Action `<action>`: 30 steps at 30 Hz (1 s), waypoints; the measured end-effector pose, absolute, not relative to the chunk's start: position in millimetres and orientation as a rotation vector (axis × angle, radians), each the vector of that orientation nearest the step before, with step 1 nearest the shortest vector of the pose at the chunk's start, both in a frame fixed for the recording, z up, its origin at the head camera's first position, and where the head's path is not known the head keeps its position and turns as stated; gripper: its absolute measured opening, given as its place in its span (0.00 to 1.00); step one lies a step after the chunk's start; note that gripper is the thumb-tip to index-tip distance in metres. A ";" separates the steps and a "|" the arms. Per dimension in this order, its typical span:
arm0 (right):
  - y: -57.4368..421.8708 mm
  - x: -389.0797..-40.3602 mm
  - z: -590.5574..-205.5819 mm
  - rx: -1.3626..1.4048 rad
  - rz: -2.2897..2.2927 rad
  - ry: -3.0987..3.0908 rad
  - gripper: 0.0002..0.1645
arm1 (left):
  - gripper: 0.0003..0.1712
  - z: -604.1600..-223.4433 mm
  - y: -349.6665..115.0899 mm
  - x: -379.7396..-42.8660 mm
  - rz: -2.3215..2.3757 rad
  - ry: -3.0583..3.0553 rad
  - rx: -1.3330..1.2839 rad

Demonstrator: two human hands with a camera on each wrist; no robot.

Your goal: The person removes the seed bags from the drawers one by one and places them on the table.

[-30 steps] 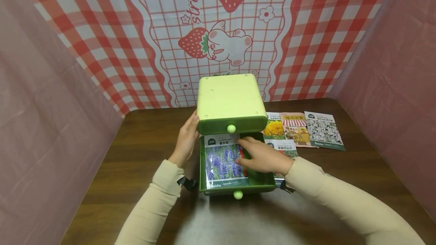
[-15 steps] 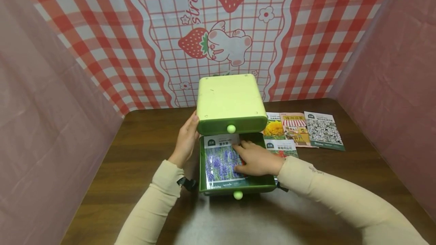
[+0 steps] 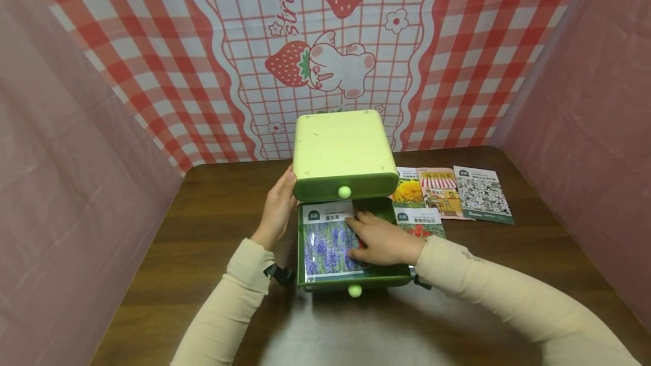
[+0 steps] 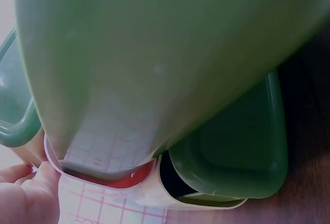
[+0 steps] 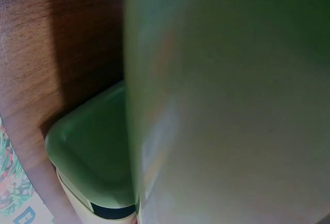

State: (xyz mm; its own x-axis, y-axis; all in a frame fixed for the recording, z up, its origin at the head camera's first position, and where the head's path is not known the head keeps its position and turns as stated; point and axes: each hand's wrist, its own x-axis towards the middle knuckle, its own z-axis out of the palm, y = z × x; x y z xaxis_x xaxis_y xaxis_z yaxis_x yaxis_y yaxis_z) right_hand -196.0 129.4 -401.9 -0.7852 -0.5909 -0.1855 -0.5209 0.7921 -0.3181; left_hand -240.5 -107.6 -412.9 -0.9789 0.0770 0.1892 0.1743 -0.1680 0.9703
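In the head view, a pale-green drawer box (image 3: 344, 143) stands on the table with its top drawer closed. A lower dark-green drawer (image 3: 391, 284) is pulled out towards me. Inside it lies a seed packet with purple flowers (image 3: 330, 247), and a bit of red shows at its right edge. My left hand (image 3: 277, 210) rests against the box's left side, its fingers and thumb at the pale wall in the left wrist view. My right hand (image 3: 383, 240) reaches into the drawer, fingertips on the packet's right edge. The drawer wall hides that hand in the right wrist view.
Right of the box lie more seed packets: yellow-flowered (image 3: 409, 192), pink with a shopfront (image 3: 441, 192), white-flowered (image 3: 485, 195) and red-flowered (image 3: 421, 223). Another green drawer front (image 4: 232, 146) sits below the pulled-out drawer. A checked strawberry cloth (image 3: 234, 72) hangs behind the wooden table (image 3: 193, 253).
My right hand has moved left and inward over the drawer. The purple-flowered packet has shifted slightly left, and its lower edge looks lower in the drawer. My left hand stays in place.
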 end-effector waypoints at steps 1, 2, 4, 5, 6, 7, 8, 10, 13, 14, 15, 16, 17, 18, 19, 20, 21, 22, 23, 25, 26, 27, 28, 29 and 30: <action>129.4 -195.6 -402.0 -0.860 -0.362 2.710 0.46 | 0.33 -413.0 -107.7 -240.4 -2.332 -1.985 -0.299; 129.4 -195.3 -402.2 -0.863 -0.360 2.715 0.46 | 0.34 -413.2 -107.9 -240.6 -2.329 -1.987 -0.301; 129.3 -194.8 -402.6 -0.870 -0.358 2.721 0.45 | 0.34 -413.6 -108.1 -240.7 -2.328 -1.987 -0.304; 129.2 -194.4 -402.7 -0.873 -0.359 2.723 0.45 | 0.34 -413.8 -108.2 -240.8 -2.327 -1.987 -0.307; 129.1 -194.1 -402.7 -0.875 -0.362 2.725 0.45 | 0.35 -414.0 -108.3 -240.7 -2.327 -1.987 -0.307; 129.0 -194.0 -402.9 -0.877 -0.366 2.727 0.45 | 0.35 -414.2 -108.3 -240.7 -2.327 -1.987 -0.304; 128.9 -193.8 -403.1 -0.879 -0.372 2.729 0.45 | 0.35 -414.2 -108.4 -240.6 -2.327 -1.987 -0.306; 128.9 -193.4 -402.8 -0.877 -0.399 2.728 0.44 | 0.35 -414.1 -108.4 -240.2 -2.327 -1.987 -0.302; 129.3 -194.0 -403.0 -0.874 -0.472 2.720 0.44 | 0.35 -414.5 -108.4 -240.6 -2.329 -1.986 -0.295; 129.5 -194.4 -403.1 -0.869 -0.498 2.718 0.44 | 0.35 -414.5 -108.4 -240.8 -2.331 -1.986 -0.294; 129.7 -194.9 -403.3 -0.864 -0.524 2.714 0.44 | 0.34 -414.7 -108.4 -241.0 -2.331 -1.986 -0.293; 129.8 -195.5 -403.7 -0.859 -0.548 2.711 0.43 | 0.34 -414.7 -108.4 -241.2 -2.332 -1.987 -0.291; 130.1 -196.1 -404.1 -0.851 -0.568 2.708 0.43 | 0.34 -414.7 -108.4 -241.4 -2.334 -1.985 -0.291; 130.3 -196.5 -404.5 -0.844 -0.584 2.709 0.43 | 0.34 -414.6 -108.3 -241.4 -2.334 -1.984 -0.293; 130.4 -196.8 -404.7 -0.834 -0.603 2.708 0.43 | 0.34 -414.5 -108.2 -241.4 -2.334 -1.985 -0.293; 130.5 -196.9 -404.7 -0.824 -0.625 2.704 0.42 | 0.34 -414.3 -108.1 -241.4 -2.335 -1.986 -0.295; 130.7 -197.0 -404.6 -0.815 -0.647 2.701 0.42 | 0.33 -414.2 -108.2 -241.3 -2.333 -1.987 -0.296; 131.0 -196.9 -404.6 -0.810 -0.675 2.699 0.42 | 0.33 -414.1 -108.2 -241.2 -2.333 -1.988 -0.296; 131.2 -196.9 -404.4 -0.802 -0.709 2.694 0.41 | 0.33 -414.0 -108.2 -241.2 -2.332 -1.989 -0.296; 131.7 -196.6 -403.9 -0.779 -0.789 2.683 0.41 | 0.33 -413.7 -108.1 -241.0 -2.330 -1.993 -0.290; 132.2 -196.7 -404.0 -0.776 -0.825 2.682 0.40 | 0.33 -413.5 -108.0 -240.9 -2.329 -1.995 -0.288; 132.6 -196.8 -404.2 -0.767 -0.863 2.676 0.40 | 0.33 -413.3 -107.9 -240.6 -2.328 -1.996 -0.288; 132.8 -196.8 -404.3 -0.754 -0.902 2.667 0.40 | 0.33 -413.1 -107.8 -240.5 -2.328 -1.997 -0.284; 133.0 -196.9 -404.3 -0.733 -0.941 2.659 0.39 | 0.33 -413.0 -107.7 -240.4 -2.329 -1.995 -0.282; 133.2 -196.9 -404.6 -0.714 -0.973 2.654 0.39 | 0.33 -413.0 -107.5 -240.3 -2.330 -1.994 -0.278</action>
State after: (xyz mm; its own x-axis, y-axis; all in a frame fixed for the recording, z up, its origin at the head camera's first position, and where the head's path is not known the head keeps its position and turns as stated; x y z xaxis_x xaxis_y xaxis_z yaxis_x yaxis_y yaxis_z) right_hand -196.9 133.2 -404.6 -0.8563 -0.5148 -0.0426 -0.3653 0.6618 -0.6547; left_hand -240.3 -107.5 -413.0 -0.9818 0.0694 0.1768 0.1639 -0.1601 0.9734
